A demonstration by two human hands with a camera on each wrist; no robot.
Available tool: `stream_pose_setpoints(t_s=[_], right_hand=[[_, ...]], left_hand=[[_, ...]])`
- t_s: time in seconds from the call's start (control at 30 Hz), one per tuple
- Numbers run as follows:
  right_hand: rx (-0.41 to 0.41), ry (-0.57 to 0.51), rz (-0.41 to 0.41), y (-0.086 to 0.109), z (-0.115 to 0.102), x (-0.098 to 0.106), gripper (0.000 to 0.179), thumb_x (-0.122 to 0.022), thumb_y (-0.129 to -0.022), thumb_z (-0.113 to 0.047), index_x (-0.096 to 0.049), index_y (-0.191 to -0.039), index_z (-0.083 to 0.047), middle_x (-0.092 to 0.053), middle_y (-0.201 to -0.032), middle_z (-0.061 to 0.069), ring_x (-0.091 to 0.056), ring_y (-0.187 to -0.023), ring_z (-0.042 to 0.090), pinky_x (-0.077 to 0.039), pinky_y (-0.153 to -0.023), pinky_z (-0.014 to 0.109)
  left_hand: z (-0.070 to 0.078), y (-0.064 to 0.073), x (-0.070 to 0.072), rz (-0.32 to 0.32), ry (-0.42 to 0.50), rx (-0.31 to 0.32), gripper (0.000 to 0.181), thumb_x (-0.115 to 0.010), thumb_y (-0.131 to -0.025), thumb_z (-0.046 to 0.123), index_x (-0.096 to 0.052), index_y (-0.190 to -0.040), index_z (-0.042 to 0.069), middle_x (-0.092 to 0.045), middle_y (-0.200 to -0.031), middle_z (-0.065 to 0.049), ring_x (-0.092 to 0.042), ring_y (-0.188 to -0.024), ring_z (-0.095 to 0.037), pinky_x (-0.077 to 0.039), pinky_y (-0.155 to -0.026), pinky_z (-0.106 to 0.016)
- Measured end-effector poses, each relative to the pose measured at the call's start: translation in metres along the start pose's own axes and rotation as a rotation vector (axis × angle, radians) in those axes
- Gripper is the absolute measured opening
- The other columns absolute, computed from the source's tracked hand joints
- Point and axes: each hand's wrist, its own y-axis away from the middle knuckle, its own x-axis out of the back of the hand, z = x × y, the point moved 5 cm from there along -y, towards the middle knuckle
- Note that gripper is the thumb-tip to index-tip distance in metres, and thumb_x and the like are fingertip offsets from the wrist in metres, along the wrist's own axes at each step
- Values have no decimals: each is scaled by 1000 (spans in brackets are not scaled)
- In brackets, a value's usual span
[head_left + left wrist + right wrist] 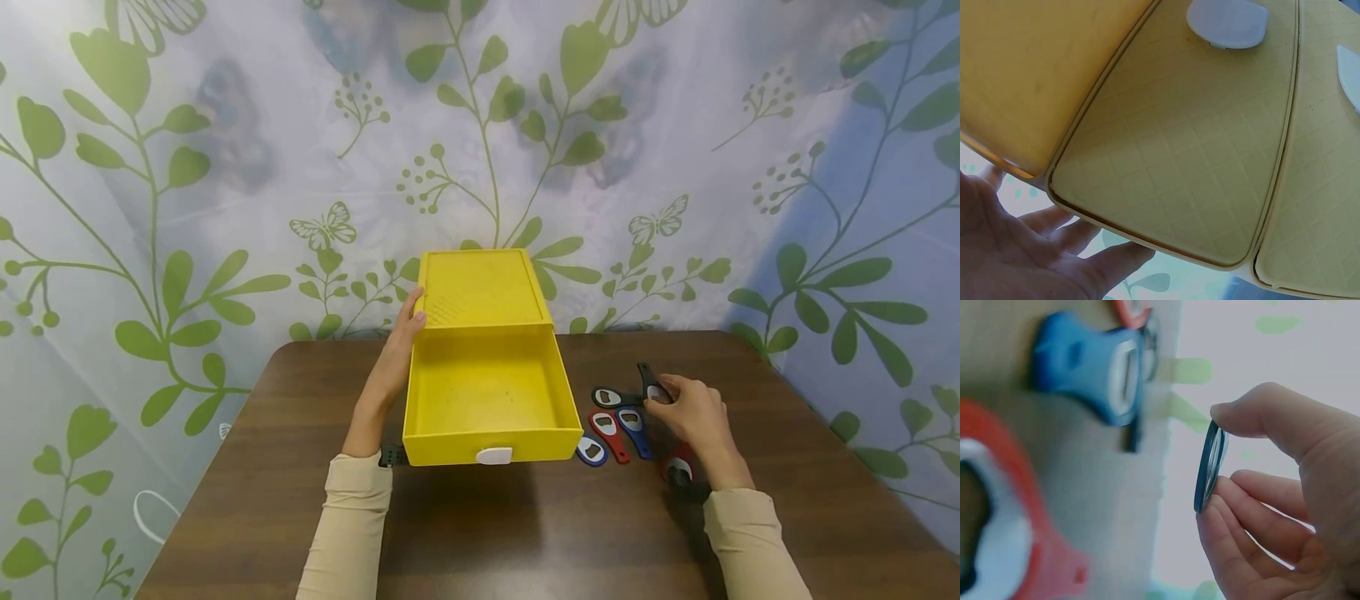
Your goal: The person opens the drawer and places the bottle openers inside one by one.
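A yellow drawer unit [483, 287] stands on the table with its top drawer [491, 404] pulled out and bare inside. My left hand [393, 358] lies along the unit's left side; extended fingers [1116, 259] touch its edge in the left wrist view. Over to the right, my right hand [701, 417] pinches a black bottle opener [649, 383] between thumb and fingertips, seen edge-on in the right wrist view. Below and left of that hand lie another black opener [607, 398], a red opener [611, 435], a blue opener [636, 435] and a second blue one, partly hidden by the drawer.
Near my right wrist lies another red opener [680, 461], with a dark piece close by. The brown table [247, 500] ends at a leaf-patterned curtain [360, 167] behind. Two shut lower drawers with white handles [1229, 22] show in the left wrist view.
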Motion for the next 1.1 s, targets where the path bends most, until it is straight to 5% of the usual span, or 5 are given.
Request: stream_pose_setpoints(t_s=[0.37,0.73,1.1], right_hand=[[69,-74,132,11,-54,39,59,-77,-90,-26,-61,-140,1,-70,-123,28,-62,-109,50,-42,-91,65],[198,-201,280,32,-111,70,57,-82,-89,-25,-65,-139,-6,-72,-122,24,-69,-109,45,-50,-91,62],[318,-337,334,48,-165,82,54,-86,-84,-16,-70,-135,-10,-71,-129,14,-70,-111,34,-52,-95,54]], left_hand=[[-1,-1,0,-5,2,0,67,-34,-110,51,-6,-167,28,-8,-172,3,-23,-153,-23,-25,-122,-58],[-2,-2,1,-5,4,-7,66,-32,-111,50,-7,-167,29,-6,-172,5,-17,-156,-21,-21,-124,-57],[-4,-3,2,4,-3,3,65,-32,-110,50,-7,-167,31,-5,-172,6,-17,-156,-19,-20,-125,-55]])
